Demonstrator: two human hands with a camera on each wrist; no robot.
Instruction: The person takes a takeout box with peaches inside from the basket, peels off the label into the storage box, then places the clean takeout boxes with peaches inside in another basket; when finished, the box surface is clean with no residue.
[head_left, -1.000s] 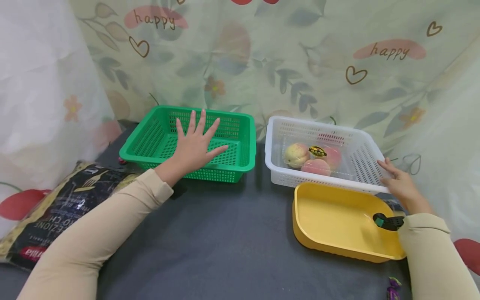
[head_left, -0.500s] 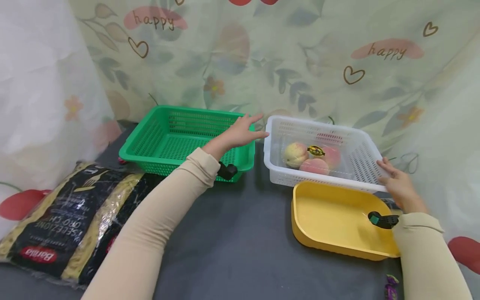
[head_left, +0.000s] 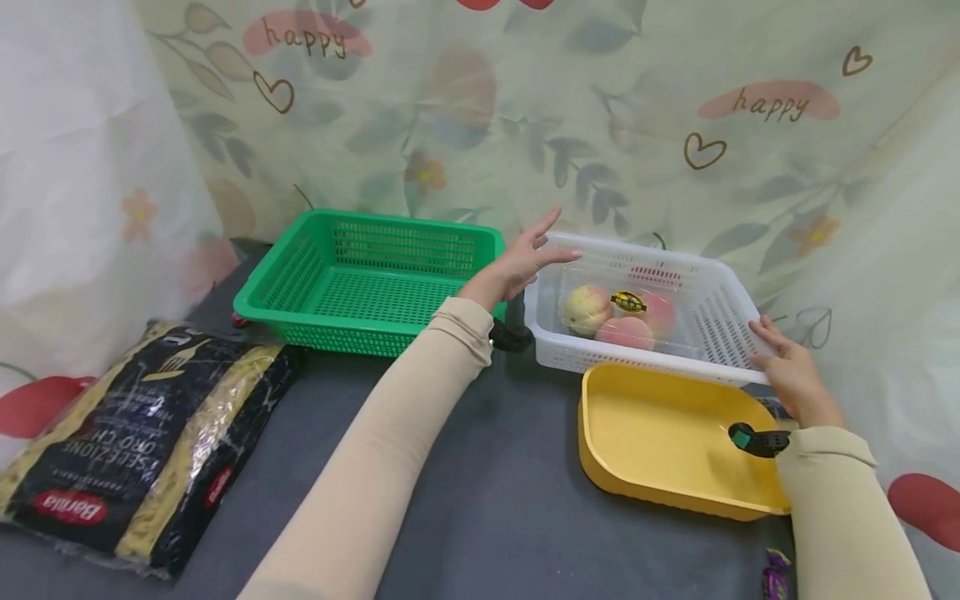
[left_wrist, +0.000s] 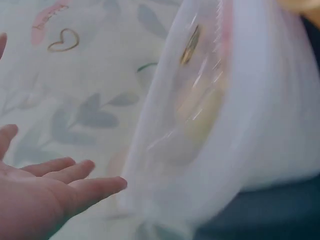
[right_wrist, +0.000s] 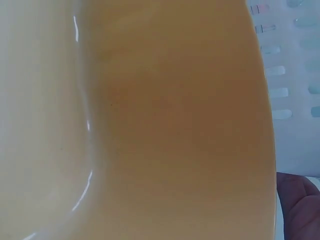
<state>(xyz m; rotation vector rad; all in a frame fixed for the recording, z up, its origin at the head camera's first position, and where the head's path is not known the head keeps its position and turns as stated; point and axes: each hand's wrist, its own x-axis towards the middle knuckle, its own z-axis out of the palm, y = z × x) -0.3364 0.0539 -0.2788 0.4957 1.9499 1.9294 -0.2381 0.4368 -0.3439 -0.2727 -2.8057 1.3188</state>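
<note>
A white plastic basket (head_left: 720,321) stands at the right, with a clear pack of peaches (head_left: 626,333) in it. My right hand (head_left: 798,375) grips the right end of its rim; in the right wrist view only part of this hand (right_wrist: 299,207) shows past a yellow wall. My left hand (head_left: 517,262) is at the basket's left end, fingers spread, holding nothing. In the left wrist view the left hand (left_wrist: 45,200) lies beside the blurred white basket (left_wrist: 270,100); whether it touches the rim I cannot tell.
A green basket (head_left: 375,292) stands left of the white one. In front of the white basket is a yellow tray (head_left: 675,433). A black and gold Barilla bag (head_left: 142,442) lies at the left, and a purple-wrapped sweet (head_left: 776,575) at the front right. A printed curtain hangs behind.
My left hand has moved right, from over the green basket to the left end of the white basket. My right hand has kept its place on the white basket's right end.
</note>
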